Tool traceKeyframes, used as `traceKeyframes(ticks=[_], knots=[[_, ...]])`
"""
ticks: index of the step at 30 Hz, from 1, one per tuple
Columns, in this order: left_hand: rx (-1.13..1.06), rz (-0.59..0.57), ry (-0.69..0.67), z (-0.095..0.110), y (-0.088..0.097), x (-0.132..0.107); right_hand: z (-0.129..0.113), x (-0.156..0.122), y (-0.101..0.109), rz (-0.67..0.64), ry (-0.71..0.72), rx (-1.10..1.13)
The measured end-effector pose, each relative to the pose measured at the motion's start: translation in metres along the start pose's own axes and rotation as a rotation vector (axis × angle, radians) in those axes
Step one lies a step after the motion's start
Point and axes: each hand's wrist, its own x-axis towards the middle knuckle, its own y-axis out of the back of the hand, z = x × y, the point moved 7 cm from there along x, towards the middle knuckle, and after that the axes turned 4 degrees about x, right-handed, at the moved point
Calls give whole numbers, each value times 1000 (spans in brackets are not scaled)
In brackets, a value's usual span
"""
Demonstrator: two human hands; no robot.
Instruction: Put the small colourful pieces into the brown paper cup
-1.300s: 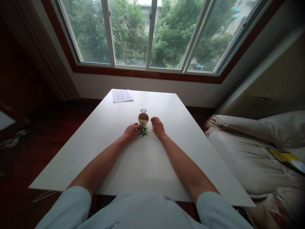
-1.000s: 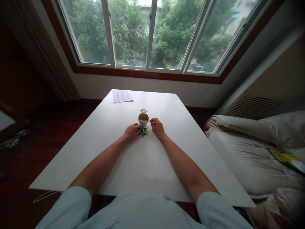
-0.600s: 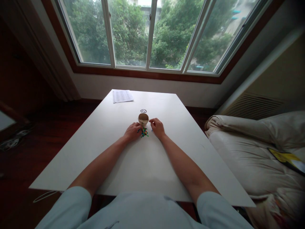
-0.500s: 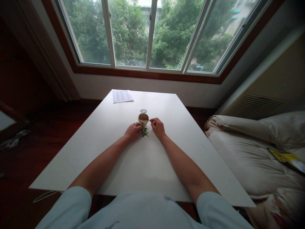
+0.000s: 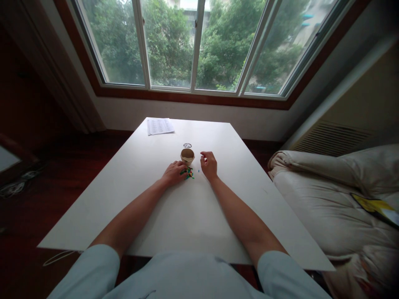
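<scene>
- Right hand [image 5: 209,165] has pulled back from the paper cup [image 5: 187,155] and is now just beside it, fingers loosely curled. Can't tell if they pinch anything.
- Left hand [image 5: 173,172] rests fingertips on the coloured bits [image 5: 188,173] just this side of the cup. Grip unclear too.
- Risk imo: a knuckle tips that light cup, or a sweep scatters bits.

No writing that we can read

We see a printed sheet [image 5: 160,126] at the far end of the table [image 5: 187,220]. It is covered in rows of fine lines, too small for us to make out a word. The brown cup [image 5: 187,156] shows us no label. The yellow cover [image 5: 372,205] at the right is too blurred to read.
</scene>
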Motion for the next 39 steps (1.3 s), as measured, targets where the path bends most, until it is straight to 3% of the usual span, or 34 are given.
traceKeyframes(ticks=[5, 15, 21, 30, 39], knots=[[0, -5, -16, 2, 1, 0, -9, -2, 0, -3, 81, -11], [-26, -8, -55, 5, 1, -1, -46, -7, -13, -186, 271, -64], [-18, -9, -59, 6, 0, 0, -41, -9, -23, -280, 287, -85], [-3, 3, -48, 6, 0, 0, -34, -9, -22, -237, 267, -51], [-21, -16, -68, 7, 0, -2, -21, -12, -24, -247, 145, -85]])
